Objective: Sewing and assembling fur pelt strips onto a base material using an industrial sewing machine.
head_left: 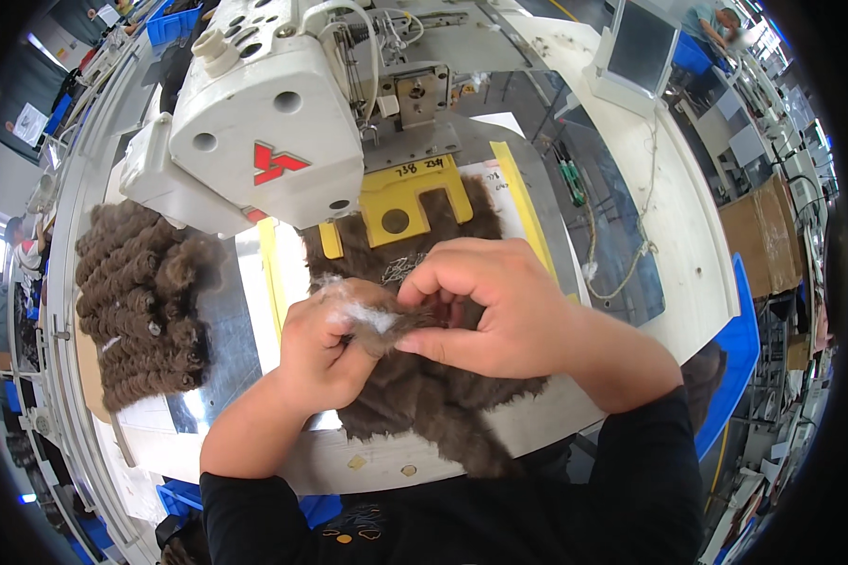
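Both hands meet over the near middle of the machine's work plate. My left hand (325, 344) is closed on a small brown plush piece (400, 331), and a tuft of white stuffing (372, 315) shows along its edge. From the other side my right hand (499, 306) pinches the same piece between thumb and fingers. Beneath them lies a larger spread of brown plush fabric (386, 405), one strip of which hangs over the front edge. A yellow clamp plate (424, 179) with cut-outs rests on its far part. Loose pale threads (400, 270) lie on the fur just beyond my fingers.
The white sewing machine head (264, 122) looms at the far left. Rolled brown plush pieces (146, 301) are piled at left. Yellow strips (523, 207) flank the work. At right are green-handled snips (570, 179), a cord (622, 282) and a screen (643, 42). Another person (711, 28) sits far right.
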Tool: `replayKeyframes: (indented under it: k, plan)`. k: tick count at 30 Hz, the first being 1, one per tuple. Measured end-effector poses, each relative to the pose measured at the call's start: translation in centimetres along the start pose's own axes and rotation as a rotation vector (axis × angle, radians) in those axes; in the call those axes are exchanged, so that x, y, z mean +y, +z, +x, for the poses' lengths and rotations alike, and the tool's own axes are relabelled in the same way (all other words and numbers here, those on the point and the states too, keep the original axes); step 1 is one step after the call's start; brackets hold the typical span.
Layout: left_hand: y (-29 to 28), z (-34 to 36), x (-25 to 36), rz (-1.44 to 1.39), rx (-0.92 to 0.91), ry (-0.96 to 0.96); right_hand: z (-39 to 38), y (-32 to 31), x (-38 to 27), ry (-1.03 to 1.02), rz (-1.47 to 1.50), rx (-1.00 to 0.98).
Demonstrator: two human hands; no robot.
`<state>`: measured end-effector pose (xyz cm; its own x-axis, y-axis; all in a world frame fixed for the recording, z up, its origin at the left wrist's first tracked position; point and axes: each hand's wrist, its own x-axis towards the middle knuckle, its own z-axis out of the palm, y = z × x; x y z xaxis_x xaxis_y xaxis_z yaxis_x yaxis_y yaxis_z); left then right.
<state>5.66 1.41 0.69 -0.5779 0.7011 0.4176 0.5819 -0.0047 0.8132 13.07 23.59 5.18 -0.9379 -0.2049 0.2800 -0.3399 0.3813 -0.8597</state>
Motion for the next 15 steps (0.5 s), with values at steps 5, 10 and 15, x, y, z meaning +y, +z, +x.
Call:
replayKeyframes:
  k: [5, 10, 15]
  plan:
    - [-0.1, 0.4, 0.0, 0.007, -0.047, 0.006, 0.1, -0.6, 0.3, 0.003, -0.031, -0.028]
    - [0.2, -0.8, -0.1, -0.229, 0.188, -0.247, 2.3, -6.2, 2.8, 0.261, -0.373, 0.300]
    - [0.2, -0.5, -1.4, -0.273, 0.220, -0.264, -0.4, -12.9, 10.6, 0.560, -0.958, 0.370]
